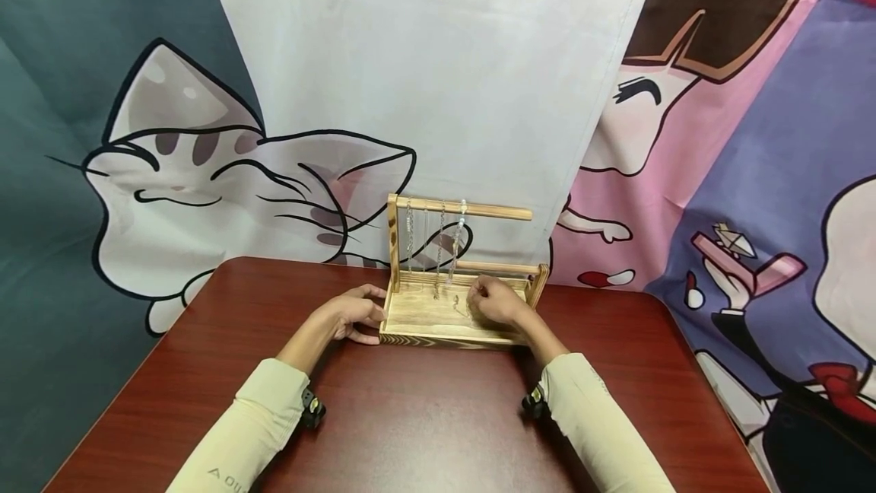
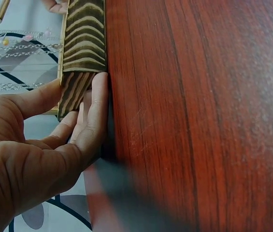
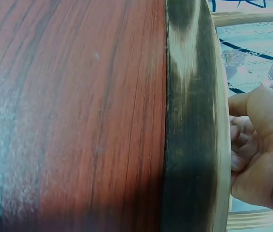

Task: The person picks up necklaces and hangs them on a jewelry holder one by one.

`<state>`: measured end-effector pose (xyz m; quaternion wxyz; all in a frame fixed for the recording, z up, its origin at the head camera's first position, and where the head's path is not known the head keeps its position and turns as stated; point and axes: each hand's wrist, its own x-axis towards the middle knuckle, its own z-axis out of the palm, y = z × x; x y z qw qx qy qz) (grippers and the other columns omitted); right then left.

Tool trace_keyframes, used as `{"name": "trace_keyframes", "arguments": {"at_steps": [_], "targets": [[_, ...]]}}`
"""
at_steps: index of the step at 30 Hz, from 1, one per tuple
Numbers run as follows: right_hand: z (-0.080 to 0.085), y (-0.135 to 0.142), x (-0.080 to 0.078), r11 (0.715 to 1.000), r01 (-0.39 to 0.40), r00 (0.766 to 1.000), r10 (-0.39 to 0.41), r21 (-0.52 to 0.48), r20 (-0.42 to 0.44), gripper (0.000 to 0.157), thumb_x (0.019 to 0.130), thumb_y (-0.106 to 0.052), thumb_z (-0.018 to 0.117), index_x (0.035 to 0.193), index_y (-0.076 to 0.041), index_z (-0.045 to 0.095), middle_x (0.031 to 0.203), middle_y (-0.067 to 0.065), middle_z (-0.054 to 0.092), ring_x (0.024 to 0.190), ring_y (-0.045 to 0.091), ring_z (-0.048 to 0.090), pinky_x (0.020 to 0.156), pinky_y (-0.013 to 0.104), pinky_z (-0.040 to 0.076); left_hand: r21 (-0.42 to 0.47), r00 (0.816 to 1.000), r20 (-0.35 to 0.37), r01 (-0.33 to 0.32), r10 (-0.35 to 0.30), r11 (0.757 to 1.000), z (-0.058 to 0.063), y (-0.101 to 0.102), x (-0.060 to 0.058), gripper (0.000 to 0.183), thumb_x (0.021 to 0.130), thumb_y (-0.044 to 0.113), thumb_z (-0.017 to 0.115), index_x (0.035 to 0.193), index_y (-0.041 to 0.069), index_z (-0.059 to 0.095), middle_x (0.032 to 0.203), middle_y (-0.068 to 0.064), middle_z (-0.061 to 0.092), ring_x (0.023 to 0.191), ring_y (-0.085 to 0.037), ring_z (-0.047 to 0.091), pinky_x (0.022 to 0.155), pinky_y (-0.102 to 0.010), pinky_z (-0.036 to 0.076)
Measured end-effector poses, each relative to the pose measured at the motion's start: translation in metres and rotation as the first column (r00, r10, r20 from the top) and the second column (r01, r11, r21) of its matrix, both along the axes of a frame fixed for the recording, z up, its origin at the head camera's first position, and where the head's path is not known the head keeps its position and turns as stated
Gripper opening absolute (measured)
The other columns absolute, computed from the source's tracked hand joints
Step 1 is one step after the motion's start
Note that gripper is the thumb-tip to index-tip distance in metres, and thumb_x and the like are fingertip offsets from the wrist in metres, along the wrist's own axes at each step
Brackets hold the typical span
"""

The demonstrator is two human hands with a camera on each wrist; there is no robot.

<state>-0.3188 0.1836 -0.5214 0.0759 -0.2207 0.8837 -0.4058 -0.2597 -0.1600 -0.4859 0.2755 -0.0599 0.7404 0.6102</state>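
Observation:
A wooden jewelry stand (image 1: 417, 310) with a shallow tray base sits on the table. My left hand (image 1: 352, 313) grips its left end. In the left wrist view, the thumb (image 2: 42, 98) lies on one side of the dark-grained corner and the fingers (image 2: 97, 104) on the other. Over the right part of the tray is my right hand (image 1: 496, 300), fingers curled and pointing down. A thin chain (image 1: 460, 306) lies in the tray beside those fingertips. The tray rim (image 3: 222, 145) partly hides the fingers in the right wrist view, so whether they pinch anything is unclear.
Several necklaces hang from the upper bar (image 1: 499, 211), including a silver chain (image 1: 409, 230) and a beaded strand (image 1: 456, 238). A lower bar (image 1: 499, 268) runs at the right. The reddish-brown table (image 1: 424, 409) extends toward me; a printed cloth (image 1: 438, 82) hangs behind.

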Motion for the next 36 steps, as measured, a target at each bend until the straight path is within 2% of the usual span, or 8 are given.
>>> {"name": "trace_keyframes", "arguments": {"at_steps": [7,12,16,20,23,25,30,36], "targets": [[0.008,0.001,0.006,0.983,0.014,1.0,-0.012,0.184,-0.014,0.006,0.095,-0.018,0.069,0.098,-0.014,0.072,0.089,0.002,0.074,0.085,0.021,0.068,0.081,0.037,0.061,-0.004,1.0,0.001,-0.002,0.002,1.0,0.001,0.001,0.0,0.06,0.104,-0.004,0.062,0.159,0.003,0.04,0.129,-0.022,0.067,0.109,-0.027,0.073,0.081,-0.044,0.073],[0.026,-0.013,0.024,0.896,0.054,0.986,0.024,0.442,-0.167,0.008,0.088,-0.014,0.073,0.095,-0.018,0.071,0.085,0.0,0.073,0.08,0.021,0.069,0.074,0.043,0.063,-0.004,1.0,-0.002,-0.001,0.0,1.0,-0.001,0.0,0.0,0.061,0.104,-0.004,0.062,0.16,0.003,0.04,0.131,-0.023,0.067,0.11,-0.028,0.073,0.082,-0.044,0.073],[0.026,-0.018,0.03,0.848,0.096,0.931,0.109,0.521,-0.348,0.009,0.094,-0.015,0.074,0.091,-0.012,0.067,0.085,0.006,0.071,0.077,0.029,0.073,0.067,0.05,0.065,-0.006,1.0,-0.007,0.0,0.0,1.0,-0.001,-0.001,0.0,0.061,0.104,-0.003,0.063,0.16,0.004,0.04,0.132,-0.023,0.066,0.111,-0.028,0.073,0.082,-0.045,0.073],[0.004,-0.013,0.018,0.86,0.143,0.836,0.161,0.49,-0.525,0.013,0.096,-0.016,0.071,0.09,-0.006,0.066,0.083,0.012,0.068,0.069,0.036,0.072,0.057,0.057,0.063,-0.008,1.0,-0.012,-0.003,0.003,1.0,-0.001,0.0,0.001,0.06,0.104,-0.003,0.063,0.16,0.004,0.04,0.132,-0.024,0.066,0.111,-0.028,0.073,0.082,-0.044,0.073],[-0.009,-0.01,0.011,0.875,0.147,0.799,0.171,0.462,-0.577,0.01,0.093,-0.013,0.067,0.085,-0.006,0.067,0.081,0.012,0.068,0.064,0.034,0.07,0.054,0.058,0.061,-0.008,1.0,-0.014,-0.004,0.004,1.0,-0.001,0.001,0.002,0.06,0.104,-0.004,0.062,0.159,0.003,0.041,0.133,-0.024,0.066,0.111,-0.028,0.073,0.083,-0.044,0.073],[-0.008,-0.01,0.011,0.881,0.132,0.814,0.166,0.454,-0.557,0.012,0.092,-0.01,0.065,0.081,-0.008,0.067,0.079,0.011,0.07,0.064,0.033,0.07,0.056,0.057,0.062,-0.008,1.0,-0.015,-0.004,0.004,1.0,-0.001,0.001,0.002,0.06,0.104,-0.004,0.062,0.159,0.003,0.041,0.133,-0.024,0.066,0.111,-0.028,0.074,0.083,-0.044,0.073],[0.025,-0.011,0.029,0.926,0.038,0.94,0.094,0.376,-0.327,0.018,0.095,-0.004,0.072,0.08,-0.01,0.079,0.08,0.007,0.078,0.07,0.023,0.07,0.068,0.048,0.067,-0.01,1.0,-0.017,-0.003,0.003,1.0,0.0,0.001,0.003,0.06,0.104,-0.004,0.062,0.159,0.003,0.041,0.134,-0.025,0.066,0.11,-0.027,0.074,0.083,-0.045,0.073],[0.031,0.003,0.024,0.964,-0.012,0.993,0.044,0.267,-0.112,0.019,0.101,-0.022,0.076,0.09,-0.014,0.09,0.09,-0.003,0.085,0.079,0.006,0.07,0.083,0.036,0.067,-0.01,1.0,-0.02,-0.008,0.008,1.0,0.0,0.0,0.003,0.06,0.104,-0.003,0.063,0.16,0.003,0.041,0.134,-0.025,0.066,0.111,-0.028,0.074,0.084,-0.046,0.073]]}}
